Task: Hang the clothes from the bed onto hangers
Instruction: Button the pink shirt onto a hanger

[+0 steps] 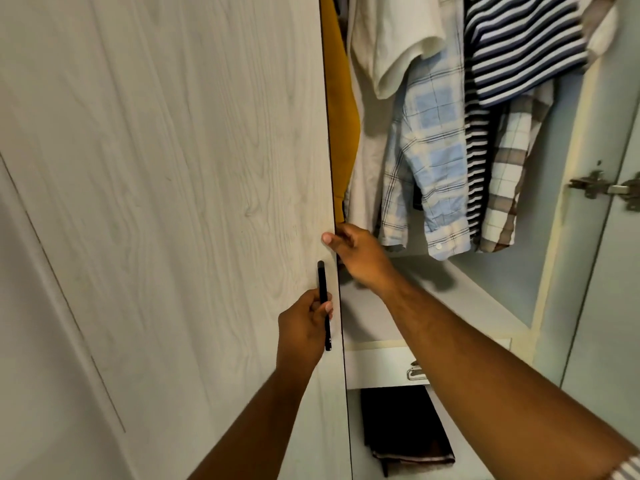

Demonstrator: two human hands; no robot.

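Observation:
I face a wardrobe. My left hand (306, 327) grips the black bar handle (324, 306) on the pale wood-grain left door (173, 168). My right hand (356, 254) holds the edge of that same door, thumb on the front and fingers curled behind it. Inside hang a mustard garment (341, 116), a white T-shirt (391, 39), a blue plaid shirt (429, 150), a navy striped top (519, 46) and a brown checked shirt (509, 174). No bed and no bare hanger are in view.
The right wardrobe door (602, 289) stands open, with a metal hinge (602, 187) on it. Below the hanging clothes is a shelf (467, 299), a white drawer (381, 367) with a handle, and a dark folded cloth (405, 427) under it.

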